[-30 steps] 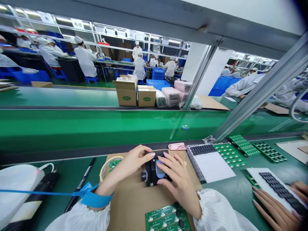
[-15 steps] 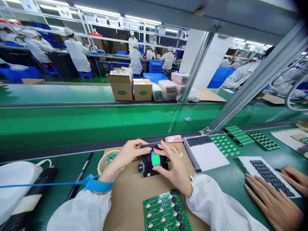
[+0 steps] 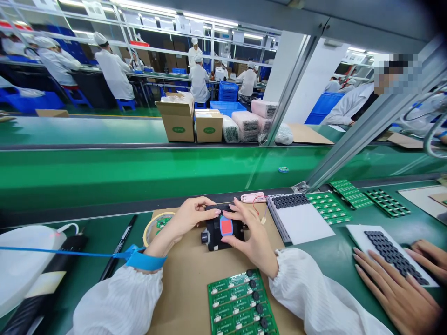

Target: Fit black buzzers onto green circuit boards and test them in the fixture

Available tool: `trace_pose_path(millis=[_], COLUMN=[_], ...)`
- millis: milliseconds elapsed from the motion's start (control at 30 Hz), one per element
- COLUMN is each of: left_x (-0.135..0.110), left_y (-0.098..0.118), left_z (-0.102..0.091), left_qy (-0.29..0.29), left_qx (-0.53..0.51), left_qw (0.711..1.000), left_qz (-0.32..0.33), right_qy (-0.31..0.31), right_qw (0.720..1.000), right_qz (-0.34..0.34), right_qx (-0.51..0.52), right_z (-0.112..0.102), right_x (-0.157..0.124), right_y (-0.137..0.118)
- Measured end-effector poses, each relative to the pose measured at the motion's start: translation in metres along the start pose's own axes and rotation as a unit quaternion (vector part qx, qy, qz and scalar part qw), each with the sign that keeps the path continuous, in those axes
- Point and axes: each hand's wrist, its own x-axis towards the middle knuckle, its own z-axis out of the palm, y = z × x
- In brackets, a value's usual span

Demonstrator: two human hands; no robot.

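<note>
A small black device (image 3: 213, 235) with a lit red screen (image 3: 226, 226) lies on a brown cardboard sheet (image 3: 190, 288). My left hand (image 3: 186, 218) grips its top left edge with curled fingers. My right hand (image 3: 252, 238) holds its right side, thumb beside the screen. A blue wrist strap (image 3: 145, 261) circles my left wrist. A green circuit board panel (image 3: 240, 302) with black round parts lies just in front of me.
A tape roll (image 3: 153, 228) lies left of the device and a pink item (image 3: 253, 197) behind it. White sheets of black pads (image 3: 298, 217) and green panels (image 3: 330, 208) lie to the right. A co-worker's hands (image 3: 398, 286) rest on another pad sheet. Behind runs a green conveyor (image 3: 139, 174).
The device's screen went from blue to green to red. Both hands stayed on the device, shifting slightly. The view tilted a little downward.
</note>
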Motion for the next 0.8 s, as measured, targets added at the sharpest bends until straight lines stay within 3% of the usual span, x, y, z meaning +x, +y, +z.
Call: trace_pose_path(millis=[367, 500, 567, 633, 733, 800], left_x=[0.0, 0.0, -0.003, -0.012, -0.036, -0.058], left_y=[-0.001, 0.001, 0.003, 0.006, 0.003, -0.008], left_z=[-0.001, 0.0, -0.001, -0.003, -0.007, -0.006], left_qy=[-0.012, -0.012, 0.026, 0.103, 0.208, 0.213], left_qx=[-0.008, 0.017, 0.052, 0.12, 0.264, 0.336], left_qw=[1.0, 1.0, 0.998, 0.985, 0.939, 0.914], left_qz=[-0.002, 0.002, 0.033, 0.075, 0.079, 0.085], right_qy=[-0.014, -0.06, -0.076, -0.081, -0.088, -0.101], right_qw=[0.998, 0.98, 0.975, 0.984, 0.978, 0.965], right_qz=[-0.024, -0.097, -0.119, -0.073, 0.113, 0.159], right_qx=[-0.059, -0.161, -0.169, -0.144, -0.151, -0.18], right_z=[-0.002, -0.011, -0.019, -0.027, -0.032, -0.029], right_x=[0.003, 0.004, 0.013, 0.034, 0.085, 0.12], right_y=[0.0, -0.017, -0.023, -0.02, 0.006, 0.032])
